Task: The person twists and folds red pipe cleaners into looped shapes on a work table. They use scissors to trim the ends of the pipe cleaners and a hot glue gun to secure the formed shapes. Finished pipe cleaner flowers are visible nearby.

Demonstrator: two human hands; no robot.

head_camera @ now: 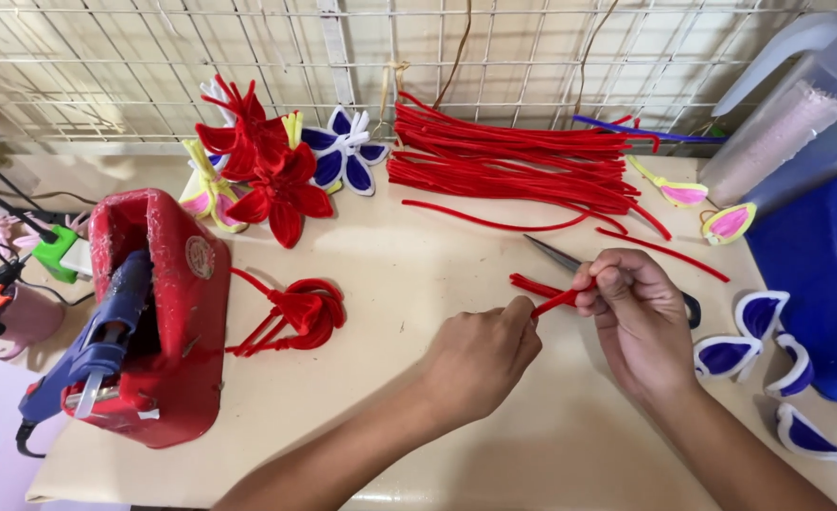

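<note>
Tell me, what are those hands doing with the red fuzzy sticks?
A person's left hand and right hand pinch a red pipe cleaner between them above a tan table. More red stems lie in a pile behind, finished flowers sit at the back, and a blue glue gun rests in a red stand.

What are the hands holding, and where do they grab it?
A red fuzzy stem. The left hand pinches one end; the right hand grips the other end.

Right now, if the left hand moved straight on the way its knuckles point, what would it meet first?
Probably the right hand: the left hand points up and right along the short red pipe cleaner that both pinch. Beyond lie the scissors.
</note>
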